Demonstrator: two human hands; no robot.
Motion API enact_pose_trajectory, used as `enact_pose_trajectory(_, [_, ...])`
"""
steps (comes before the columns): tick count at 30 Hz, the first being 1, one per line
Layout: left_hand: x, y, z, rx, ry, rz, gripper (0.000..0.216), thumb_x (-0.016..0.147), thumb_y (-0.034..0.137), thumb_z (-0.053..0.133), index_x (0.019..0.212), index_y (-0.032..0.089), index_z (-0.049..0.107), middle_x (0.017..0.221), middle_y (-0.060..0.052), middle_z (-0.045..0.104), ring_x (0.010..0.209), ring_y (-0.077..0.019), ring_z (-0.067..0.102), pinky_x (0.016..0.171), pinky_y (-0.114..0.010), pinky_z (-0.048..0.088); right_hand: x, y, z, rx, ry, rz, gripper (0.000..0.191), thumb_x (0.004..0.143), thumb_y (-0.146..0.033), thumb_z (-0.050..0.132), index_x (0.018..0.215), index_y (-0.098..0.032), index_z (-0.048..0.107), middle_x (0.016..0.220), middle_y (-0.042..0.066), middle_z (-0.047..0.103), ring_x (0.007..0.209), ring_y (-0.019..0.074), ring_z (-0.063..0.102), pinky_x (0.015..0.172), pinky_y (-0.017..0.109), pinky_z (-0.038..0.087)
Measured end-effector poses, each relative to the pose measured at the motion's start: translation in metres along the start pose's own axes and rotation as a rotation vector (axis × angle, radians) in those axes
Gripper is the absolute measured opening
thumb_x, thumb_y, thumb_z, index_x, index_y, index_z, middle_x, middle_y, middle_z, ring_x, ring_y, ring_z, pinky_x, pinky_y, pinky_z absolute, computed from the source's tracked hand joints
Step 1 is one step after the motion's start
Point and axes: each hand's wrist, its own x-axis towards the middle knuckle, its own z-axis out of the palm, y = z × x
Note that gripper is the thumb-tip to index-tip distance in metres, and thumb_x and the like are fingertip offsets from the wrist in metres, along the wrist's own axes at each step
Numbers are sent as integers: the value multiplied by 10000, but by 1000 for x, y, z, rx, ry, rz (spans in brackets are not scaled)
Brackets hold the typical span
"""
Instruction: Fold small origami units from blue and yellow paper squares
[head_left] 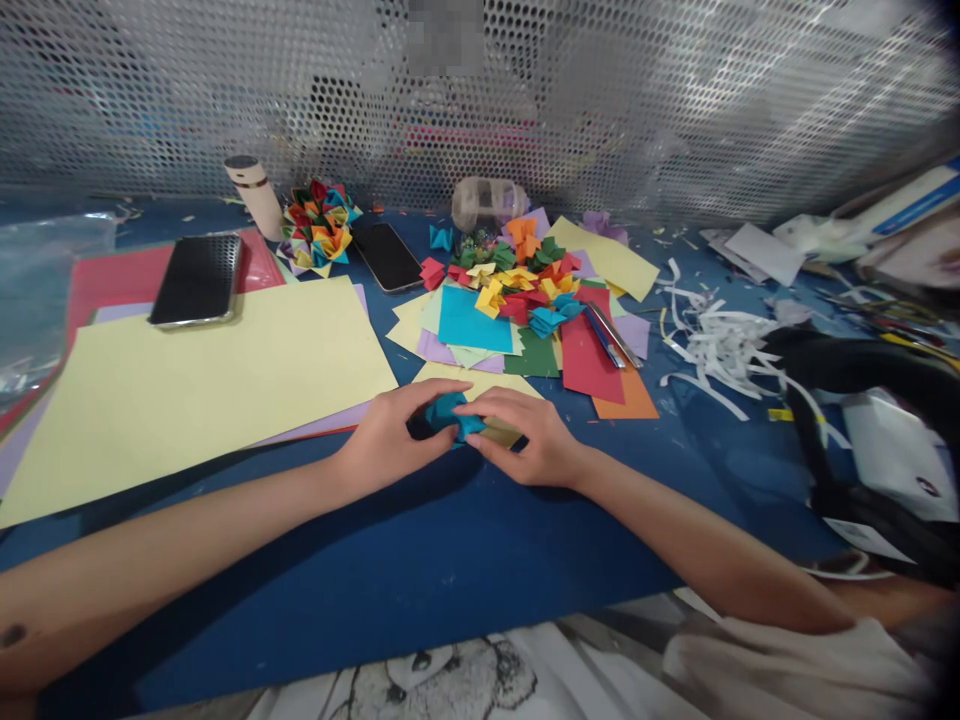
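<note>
Between my two hands is a small folded piece of blue origami paper, partly hidden by the fingers. My left hand grips its left side between thumb and fingers. From the other side, my right hand pinches it with thumb and forefinger. Pale yellow paper lies on the table just beneath and behind the hands. Beyond them rests a stack of square sheets with a blue square on top. A heap of small folded paper pieces in several colours sits behind that stack.
Large yellow sheets spread across the left, with a phone on them. Another phone, an origami cluster and a pale cylinder stand farther back. Pens lie on red paper; white paper strips are at right.
</note>
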Motion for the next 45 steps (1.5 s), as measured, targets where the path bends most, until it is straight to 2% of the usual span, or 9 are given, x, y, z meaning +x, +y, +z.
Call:
enact_pose_trajectory(3, [1, -1, 1, -19, 4, -54, 379, 786, 215, 638, 1163, 173, 642, 957, -47, 735, 724, -144, 644, 633, -248, 504, -1, 0, 2, 2, -4, -27, 334, 864, -151, 613, 1196, -158, 586, 1052, 104, 709, 987, 188, 658, 876, 311, 543])
enact_pose_trajectory(11, [0, -2, 1, -116, -4, -136, 344, 793, 263, 624, 1122, 167, 659, 969, -71, 735, 828, -199, 696, 679, -291, 545, 0, 1, 2, -9, 1, -46, 290, 887, -164, 593, 1177, -179, 588, 1018, 101, 710, 963, 192, 665, 848, 328, 559])
enact_pose_trajectory(16, [2, -2, 0, -183, -6, -148, 338, 794, 207, 579, 1119, 164, 661, 1030, -76, 730, 905, -207, 700, 748, -306, 557, 1, 2, 3, -21, 12, -74, 183, 904, -159, 569, 1069, -181, 643, 953, 101, 704, 902, 177, 672, 789, 308, 575])
enact_pose_trajectory(24, [4, -6, -1, -346, -61, -159, 345, 816, 198, 580, 1155, 158, 633, 1117, -92, 708, 1036, -226, 668, 872, -344, 550, -1, 1, 2, -8, 56, -45, 211, 884, -176, 600, 1090, -184, 642, 974, 86, 730, 960, 190, 685, 859, 325, 564])
enact_pose_trajectory(27, [3, -3, -2, -386, -48, -129, 340, 878, 251, 556, 1212, 206, 601, 1248, -86, 648, 1155, -238, 607, 956, -376, 511, 0, 0, 0, -5, 88, -2, 215, 880, -195, 617, 1092, -198, 654, 981, 69, 736, 961, 186, 689, 863, 310, 559])
enact_pose_trajectory(30, [2, -1, -3, -425, 67, -70, 397, 907, 286, 542, 1300, 265, 491, 1410, -77, 494, 1273, -229, 497, 998, -374, 476, 4, 1, -2, -55, 236, 91, 191, 875, -219, 649, 1064, -212, 677, 956, 58, 737, 915, 185, 692, 836, 312, 563])
enact_pose_trajectory(34, [1, -2, 0, -323, 157, -37, 398, 842, 288, 661, 1181, 243, 458, 1163, -66, 541, 1027, -181, 573, 851, -327, 519, 7, 4, -4, -80, 379, 192, 166, 857, -246, 687, 1020, -224, 709, 937, 56, 719, 902, 189, 682, 813, 319, 564])
enact_pose_trajectory(38, [1, -4, 4, -264, 123, -41, 346, 797, 268, 729, 1020, 215, 469, 927, -9, 575, 840, -135, 599, 762, -287, 525, 6, 5, -2, -42, 277, 132, 183, 841, -251, 710, 1013, -186, 721, 931, 75, 707, 887, 179, 678, 803, 295, 555])
enact_pose_trajectory(45, [2, -7, 3, -334, 104, -129, 308, 775, 252, 752, 953, 200, 507, 879, -14, 668, 848, -148, 667, 771, -291, 560, 6, 5, -2, -17, 217, 110, 181, 878, -302, 668, 1025, -216, 728, 912, 62, 680, 849, 166, 662, 765, 304, 566])
